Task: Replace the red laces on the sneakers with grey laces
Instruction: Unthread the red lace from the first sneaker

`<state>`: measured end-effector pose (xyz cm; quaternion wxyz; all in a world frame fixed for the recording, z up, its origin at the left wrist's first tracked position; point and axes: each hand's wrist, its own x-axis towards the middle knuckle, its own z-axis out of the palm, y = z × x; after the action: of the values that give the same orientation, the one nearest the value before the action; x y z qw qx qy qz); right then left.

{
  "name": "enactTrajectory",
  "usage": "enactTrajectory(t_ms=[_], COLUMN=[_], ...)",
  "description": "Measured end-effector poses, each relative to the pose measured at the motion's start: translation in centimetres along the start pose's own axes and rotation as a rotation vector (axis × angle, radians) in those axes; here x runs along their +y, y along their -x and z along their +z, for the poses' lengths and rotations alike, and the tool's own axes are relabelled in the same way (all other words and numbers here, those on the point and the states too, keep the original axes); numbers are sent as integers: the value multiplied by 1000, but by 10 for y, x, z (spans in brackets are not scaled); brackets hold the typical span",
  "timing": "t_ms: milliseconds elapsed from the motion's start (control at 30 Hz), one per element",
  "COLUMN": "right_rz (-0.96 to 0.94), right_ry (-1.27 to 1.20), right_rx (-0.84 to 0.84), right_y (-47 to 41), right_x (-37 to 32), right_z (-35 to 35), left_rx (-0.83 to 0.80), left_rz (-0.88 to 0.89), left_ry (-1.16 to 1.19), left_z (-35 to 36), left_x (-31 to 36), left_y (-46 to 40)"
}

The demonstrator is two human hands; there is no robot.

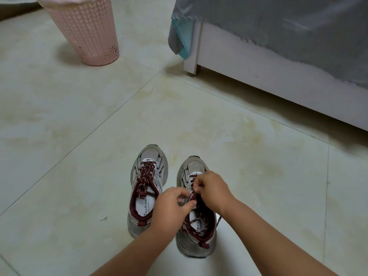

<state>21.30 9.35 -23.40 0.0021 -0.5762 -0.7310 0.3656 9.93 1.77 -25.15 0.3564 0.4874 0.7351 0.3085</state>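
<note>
Pinching the red lace (192, 198) from nine o'clock, the left hand (171, 204) steadied it while the right hand (211, 188), at three o'clock, pinched it over the right sneaker (194, 170), likely for unthreading. At nine o'clock, the left sneaker (148, 166) remained laced.

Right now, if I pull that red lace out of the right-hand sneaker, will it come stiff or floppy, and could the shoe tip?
Probably floppy: the red lace already droops in loose loops across the right-hand sneaker. It may drag through the eyelets, since it looks woven. The sneaker sits flat on its sole on the floor, so tipping seems unlikely.
</note>
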Motion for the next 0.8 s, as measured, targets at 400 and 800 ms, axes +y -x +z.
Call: enactTrajectory(t_ms=[400,800], right_rz=[-8,-364], right_ry=[-82,382], right_rx=[-38,42], right_y=[1,10], right_x=[2,10], right_z=[-15,0], left_rx=[-6,-17], left_rz=[-21,11], left_ry=[-25,-69], left_z=[0,-1], left_x=[1,2], left_y=[5,8])
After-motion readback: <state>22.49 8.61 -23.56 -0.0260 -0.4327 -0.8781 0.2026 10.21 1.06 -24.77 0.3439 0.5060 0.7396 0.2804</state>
